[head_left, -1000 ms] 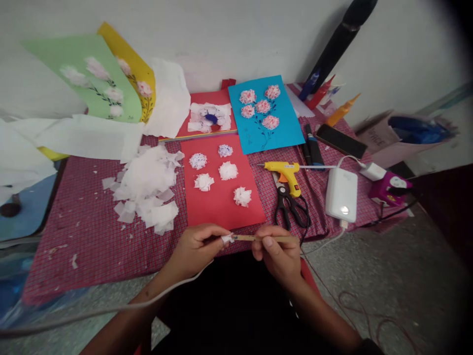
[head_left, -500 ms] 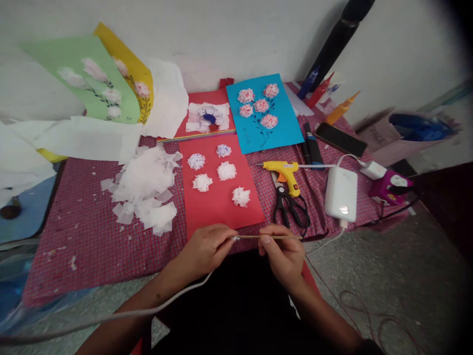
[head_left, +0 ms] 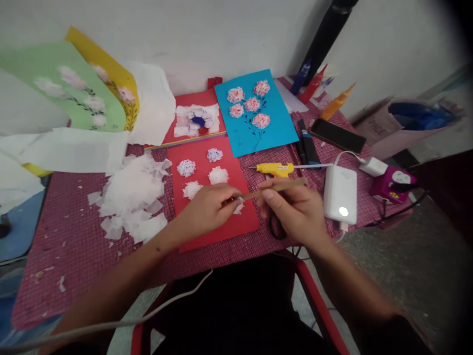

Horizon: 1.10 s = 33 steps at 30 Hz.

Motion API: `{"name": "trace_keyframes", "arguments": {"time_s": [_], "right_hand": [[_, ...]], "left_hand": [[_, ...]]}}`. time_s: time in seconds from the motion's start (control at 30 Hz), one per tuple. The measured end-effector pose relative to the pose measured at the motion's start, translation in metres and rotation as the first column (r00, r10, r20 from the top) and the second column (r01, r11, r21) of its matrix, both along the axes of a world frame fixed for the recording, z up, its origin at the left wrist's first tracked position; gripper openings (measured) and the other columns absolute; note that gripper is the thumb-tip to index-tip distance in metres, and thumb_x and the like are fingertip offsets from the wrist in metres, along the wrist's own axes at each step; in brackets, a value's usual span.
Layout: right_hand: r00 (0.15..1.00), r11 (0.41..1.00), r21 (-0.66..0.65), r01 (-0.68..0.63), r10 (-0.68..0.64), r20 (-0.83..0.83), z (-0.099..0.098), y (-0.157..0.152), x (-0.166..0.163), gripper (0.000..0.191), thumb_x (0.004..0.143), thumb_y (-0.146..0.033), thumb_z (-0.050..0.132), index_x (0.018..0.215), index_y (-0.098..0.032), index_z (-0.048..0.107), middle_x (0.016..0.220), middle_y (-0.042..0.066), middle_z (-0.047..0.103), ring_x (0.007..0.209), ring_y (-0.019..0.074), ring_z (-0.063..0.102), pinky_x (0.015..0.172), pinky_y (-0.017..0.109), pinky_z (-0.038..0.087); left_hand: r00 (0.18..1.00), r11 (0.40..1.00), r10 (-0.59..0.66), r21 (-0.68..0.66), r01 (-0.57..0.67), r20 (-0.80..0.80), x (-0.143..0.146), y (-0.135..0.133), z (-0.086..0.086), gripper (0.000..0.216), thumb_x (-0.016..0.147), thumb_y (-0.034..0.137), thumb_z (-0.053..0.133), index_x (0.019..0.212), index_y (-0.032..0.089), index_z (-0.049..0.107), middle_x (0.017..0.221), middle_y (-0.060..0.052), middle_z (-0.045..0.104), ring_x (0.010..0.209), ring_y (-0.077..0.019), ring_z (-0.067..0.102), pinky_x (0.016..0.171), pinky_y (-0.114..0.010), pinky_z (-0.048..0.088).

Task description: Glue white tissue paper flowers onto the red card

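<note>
My right hand (head_left: 295,209) holds a thin wooden stick (head_left: 253,195) that slants across in front of me. The fingertips of my left hand (head_left: 207,207) are pinched at the stick's left end; a small white bit shows there, too small to make out. Both hands are over the red paper (head_left: 225,231) and its right edge. On that sheet sit crumpled white tissue puffs (head_left: 219,175) and two blue-speckled ones (head_left: 186,168). Another puff (head_left: 239,207) is partly hidden behind my left fingertips.
Left lies a heap of white tissue squares (head_left: 133,187). A yellow glue gun (head_left: 275,169), white power bank (head_left: 340,195), phone (head_left: 338,136) and purple socket block (head_left: 393,183) are right. A blue sheet with pink flowers (head_left: 273,135) stands behind. Scissors (head_left: 275,228) are partly covered by my right hand.
Both hands have moved up and away from the table's front edge, over the red paper, carrying the stick. Its right end now tilts upward. The camera view has shifted slightly.
</note>
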State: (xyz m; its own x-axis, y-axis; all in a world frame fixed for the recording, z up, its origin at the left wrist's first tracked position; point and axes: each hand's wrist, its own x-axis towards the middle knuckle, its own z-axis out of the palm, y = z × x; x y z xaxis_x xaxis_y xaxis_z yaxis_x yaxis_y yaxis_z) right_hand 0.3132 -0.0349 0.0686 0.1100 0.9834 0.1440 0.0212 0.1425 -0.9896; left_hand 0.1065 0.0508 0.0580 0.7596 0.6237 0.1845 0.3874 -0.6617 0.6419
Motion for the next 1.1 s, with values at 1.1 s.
{"name": "trace_keyframes", "arguments": {"time_s": [1.1], "right_hand": [[0.961,0.996,0.074,0.044,-0.063,0.269,-0.017,-0.012,-0.017,0.012,0.099,-0.028,0.064,0.091,-0.021,0.069,0.075,-0.001,0.071,0.063,0.0117,0.065,0.059,0.025,0.053]], "left_hand": [[0.992,0.979,-0.122,0.161,0.126,-0.032,-0.014,0.003,-0.020,0.019,0.102,0.028,0.059,0.097,0.019,0.075,0.090,-0.005,0.074,0.088,-0.0180,0.065,0.083,-0.035,0.050]]}}
